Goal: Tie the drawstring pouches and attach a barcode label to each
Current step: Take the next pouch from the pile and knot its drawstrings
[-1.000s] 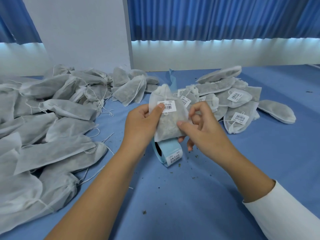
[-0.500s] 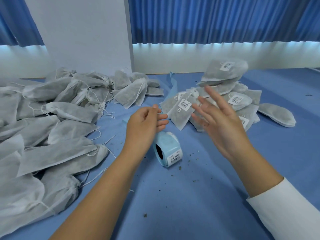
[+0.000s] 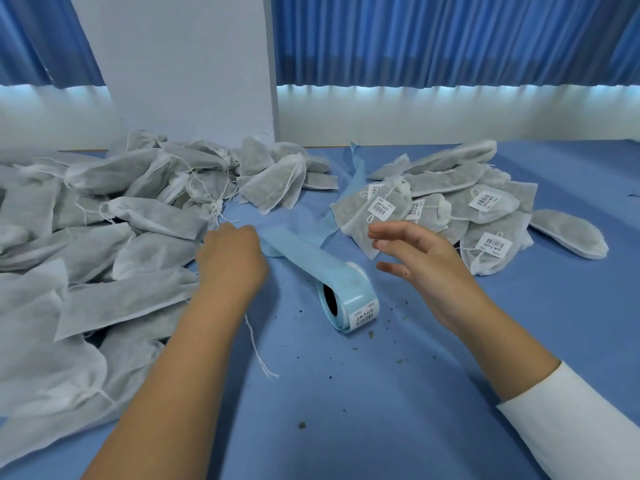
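Label roll (image 3: 348,289) at centre, plain pouches (image 3: 145,220) left (heaped), labelled pouches (image 3: 491,202) right

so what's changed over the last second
Both hands let go of the labelled pouch they were holding and tossed it onto the labelled pile on the right. The left hand then moved left to the edge of the unlabelled pile; whether it grips a pouch yet is hidden. The right hand hangs open and empty. The label roll stayed where it was.

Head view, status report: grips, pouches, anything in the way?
Right grip open, empty. Left grip at unlabelled pouches, fingers hidden. Label roll lies between grips.
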`<state>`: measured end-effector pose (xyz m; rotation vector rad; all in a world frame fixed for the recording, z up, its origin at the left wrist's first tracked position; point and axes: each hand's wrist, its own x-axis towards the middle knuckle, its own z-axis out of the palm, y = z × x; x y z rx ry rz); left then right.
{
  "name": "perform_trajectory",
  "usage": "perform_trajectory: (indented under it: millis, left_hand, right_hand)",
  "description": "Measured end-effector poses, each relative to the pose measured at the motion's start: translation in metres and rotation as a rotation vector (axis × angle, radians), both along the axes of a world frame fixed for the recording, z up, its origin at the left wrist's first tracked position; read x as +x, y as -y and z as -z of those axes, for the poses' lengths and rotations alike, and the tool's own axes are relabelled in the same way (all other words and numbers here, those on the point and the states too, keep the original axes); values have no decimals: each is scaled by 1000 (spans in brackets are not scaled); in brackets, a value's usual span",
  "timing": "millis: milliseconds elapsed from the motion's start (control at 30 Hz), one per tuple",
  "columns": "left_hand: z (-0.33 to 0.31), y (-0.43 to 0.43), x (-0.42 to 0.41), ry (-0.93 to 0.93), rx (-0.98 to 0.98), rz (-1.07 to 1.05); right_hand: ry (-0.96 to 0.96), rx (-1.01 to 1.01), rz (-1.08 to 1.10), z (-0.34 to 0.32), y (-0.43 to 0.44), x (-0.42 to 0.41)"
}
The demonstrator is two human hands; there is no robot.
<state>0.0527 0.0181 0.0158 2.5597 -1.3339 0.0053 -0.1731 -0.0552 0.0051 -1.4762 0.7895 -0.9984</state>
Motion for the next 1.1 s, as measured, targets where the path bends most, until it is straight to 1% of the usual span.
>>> perform_trajectory:
  millis: [67,100,200,267,433,567,667,767,967,1033,1100]
  left_hand:
    - [-4,-5,6,15,221,-99]
    - [-6,-7,8,-1,280,-131]
    - [-7,-9,16,-33,338,-170]
    - [-5,-10,23,-30,354,-127]
    - [-7,-16,32,-131,280,-78]
    - [-10,-24,43,-142,263,-85]
    - [-12,-25,44,-157,289,-2]
    - [-14,-27,44,-135,280,46]
    - [-14,-28,46,-122,239,14]
    - [-14,-28,46,-133,195,-4]
    - [-13,-26,47,-156,80,-18]
  right_hand:
    - [-14,-2,-1,2,1,1]
    - [-22,-3,-3,2,1,2]
    - [-54,-6,-6,6,1,4]
    - [-66,-5,-13,7,1,6]
    - [-109,-3,-37,11,-1,9]
    - [-133,10,-52,13,-2,12]
    - [-142,19,-54,13,-2,13]
    - [-145,20,-58,13,-2,13]
    - [-139,20,-66,13,-3,13]
    - [-145,18,-68,13,-3,13]
    - [-147,17,-65,12,-3,13]
